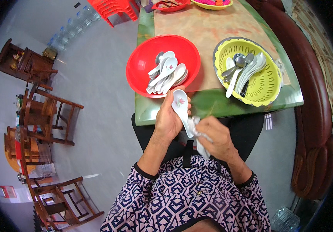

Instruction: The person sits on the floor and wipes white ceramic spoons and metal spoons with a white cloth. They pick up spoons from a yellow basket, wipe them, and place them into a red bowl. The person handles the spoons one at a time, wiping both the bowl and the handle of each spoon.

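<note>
My left hand [167, 120] is closed around a white soup spoon [181, 106] with a pink flower in its bowl, held just off the table's near edge. Pressed against the spoon's handle is a crumpled white cloth [201, 146], gripped in my right hand [216, 137]. Beyond the left hand, a red basin [143, 58] holds a pile of white soup spoons [168, 71] and at least one metal spoon. To the right, a yellow colander [267, 83] contains more white spoons [251, 71] and several metal spoons [239, 61].
Both containers stand on a green-edged table [213, 101]. At its far end sit a red dish [171, 7] and a yellow bowl [213, 4] with colourful things inside. A dark red leather sofa [313, 100] lines the right side; wooden chairs [54, 112] stand at the left.
</note>
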`<state>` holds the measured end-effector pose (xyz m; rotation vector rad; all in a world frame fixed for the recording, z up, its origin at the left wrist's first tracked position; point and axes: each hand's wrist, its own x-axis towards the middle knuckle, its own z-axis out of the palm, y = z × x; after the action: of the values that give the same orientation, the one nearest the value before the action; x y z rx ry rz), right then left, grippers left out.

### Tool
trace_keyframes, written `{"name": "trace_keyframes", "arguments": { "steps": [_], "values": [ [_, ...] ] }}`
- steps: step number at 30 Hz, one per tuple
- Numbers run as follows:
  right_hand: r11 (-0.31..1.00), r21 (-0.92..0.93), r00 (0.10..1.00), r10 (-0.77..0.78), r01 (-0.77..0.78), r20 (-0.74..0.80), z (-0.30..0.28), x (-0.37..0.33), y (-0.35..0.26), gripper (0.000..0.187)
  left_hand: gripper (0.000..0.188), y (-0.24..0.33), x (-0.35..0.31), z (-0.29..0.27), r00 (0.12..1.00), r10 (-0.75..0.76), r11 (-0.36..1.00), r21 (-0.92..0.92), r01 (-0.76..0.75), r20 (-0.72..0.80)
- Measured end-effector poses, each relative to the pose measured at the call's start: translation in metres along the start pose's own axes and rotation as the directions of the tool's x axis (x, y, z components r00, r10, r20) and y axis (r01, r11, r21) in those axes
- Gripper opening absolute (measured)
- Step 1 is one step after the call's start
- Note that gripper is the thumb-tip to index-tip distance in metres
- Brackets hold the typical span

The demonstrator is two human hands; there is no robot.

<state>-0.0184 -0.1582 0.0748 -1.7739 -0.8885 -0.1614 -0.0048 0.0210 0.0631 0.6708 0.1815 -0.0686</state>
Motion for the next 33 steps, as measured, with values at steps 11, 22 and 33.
{"name": "trace_keyframes", "arguments": {
  "steps": [11,22,33],
  "values": [
    [0.944,-0.320,0.987,-0.123,0.083,-0.105,0.040,0.038,0.005,0.031,0.058,-0.013,-0.011,0.005,0.995,-0.099,0.994,-0.054,0.098,-0.028],
    [0.998,-0.022,0.999,-0.051,0.051,-0.016,0.001,0.012,-0.002,0.031,0.051,-0.002,-0.010,0.005,0.999,-0.012,0.977,0.214,0.020,-0.037],
    [0.999,-0.034,0.983,-0.017,0.011,-0.185,0.015,0.048,0.036,0.022,0.037,-0.021,-0.024,0.017,0.995,0.089,0.841,0.538,-0.056,-0.036]
  ]
}}
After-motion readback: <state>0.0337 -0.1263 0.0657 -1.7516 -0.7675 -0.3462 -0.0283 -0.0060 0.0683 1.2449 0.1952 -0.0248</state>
